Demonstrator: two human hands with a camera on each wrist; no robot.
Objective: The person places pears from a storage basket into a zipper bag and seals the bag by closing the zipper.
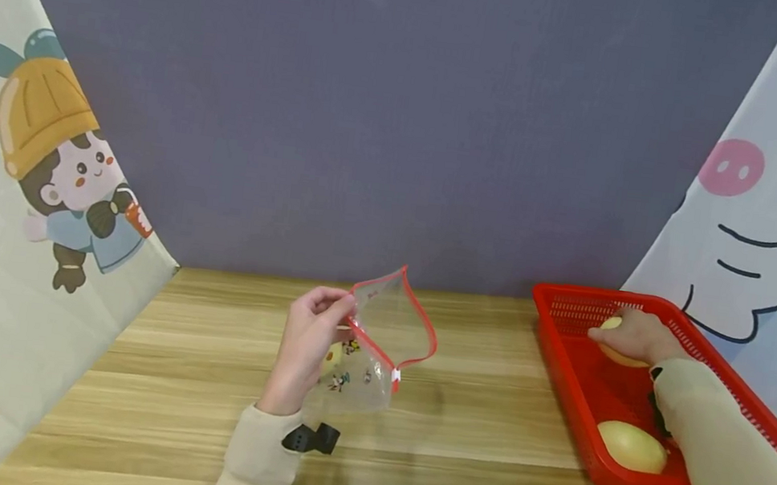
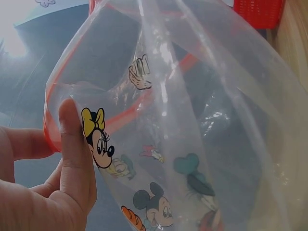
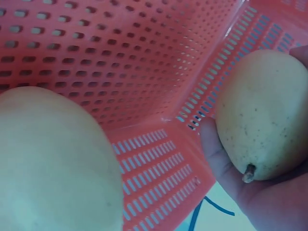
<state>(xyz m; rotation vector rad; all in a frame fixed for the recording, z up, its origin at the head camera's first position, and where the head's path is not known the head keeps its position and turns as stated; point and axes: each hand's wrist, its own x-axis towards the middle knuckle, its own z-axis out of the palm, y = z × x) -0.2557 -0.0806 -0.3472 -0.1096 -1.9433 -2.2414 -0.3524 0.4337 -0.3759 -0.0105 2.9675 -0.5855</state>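
Observation:
My left hand (image 1: 314,339) pinches the red-edged rim of a clear zip bag (image 1: 371,382) between thumb and fingers, over the left-middle of the table. The bag's mouth gapes, and a white slider hangs at its near corner. Cartoon figures are printed on the plastic, as the left wrist view shows of the bag (image 2: 159,120). A pale yellow patch shows low in the bag beside my hand. At the far end of the red basket (image 1: 570,386), my right hand (image 1: 642,338) grips a yellow mango (image 3: 264,115), stem showing. Another mango (image 1: 631,446) lies at the basket's near end.
Something dark green (image 1: 660,413) lies in the basket, mostly hidden under my right sleeve. The wood-grain table (image 1: 175,378) meets a grey backdrop (image 1: 375,111) at the back. Printed cloth panels close off the left and right sides.

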